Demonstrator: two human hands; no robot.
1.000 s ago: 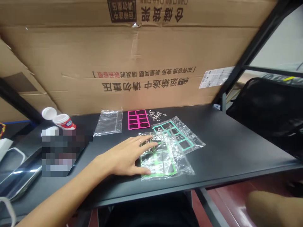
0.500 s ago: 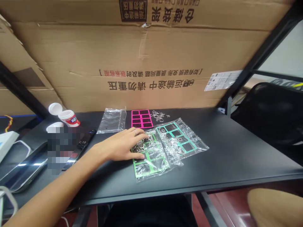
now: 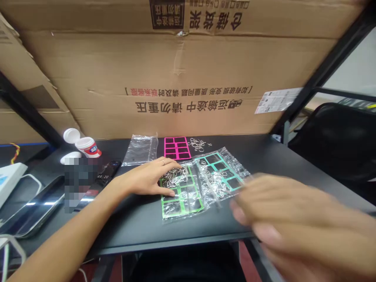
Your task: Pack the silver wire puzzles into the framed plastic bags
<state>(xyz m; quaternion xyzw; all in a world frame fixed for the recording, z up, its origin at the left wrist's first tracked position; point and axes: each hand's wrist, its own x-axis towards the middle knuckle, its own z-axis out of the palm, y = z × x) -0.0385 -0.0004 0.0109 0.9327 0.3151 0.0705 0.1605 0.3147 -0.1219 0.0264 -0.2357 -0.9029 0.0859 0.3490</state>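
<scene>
My left hand lies on a clear plastic bag with a green grid frame and metal rings in it. Its thumb and fingers are spread apart, fingertips over the rings. My right hand, smeared by motion, is at the right over the table's front edge; its fingers cannot be made out. Beside it lies another clear bag, holding a teal grid frame and metal rings. The two bags touch or overlap.
Behind the bags lie a pink grid frame, loose metal rings and a clear plastic bag. A red and white tub with its lid up stands left, near phones. A cardboard wall closes the back.
My right hand has come up from the lower right towards the bags. My left hand has shifted slightly left, and the bag with the green frame has slid left with it.
</scene>
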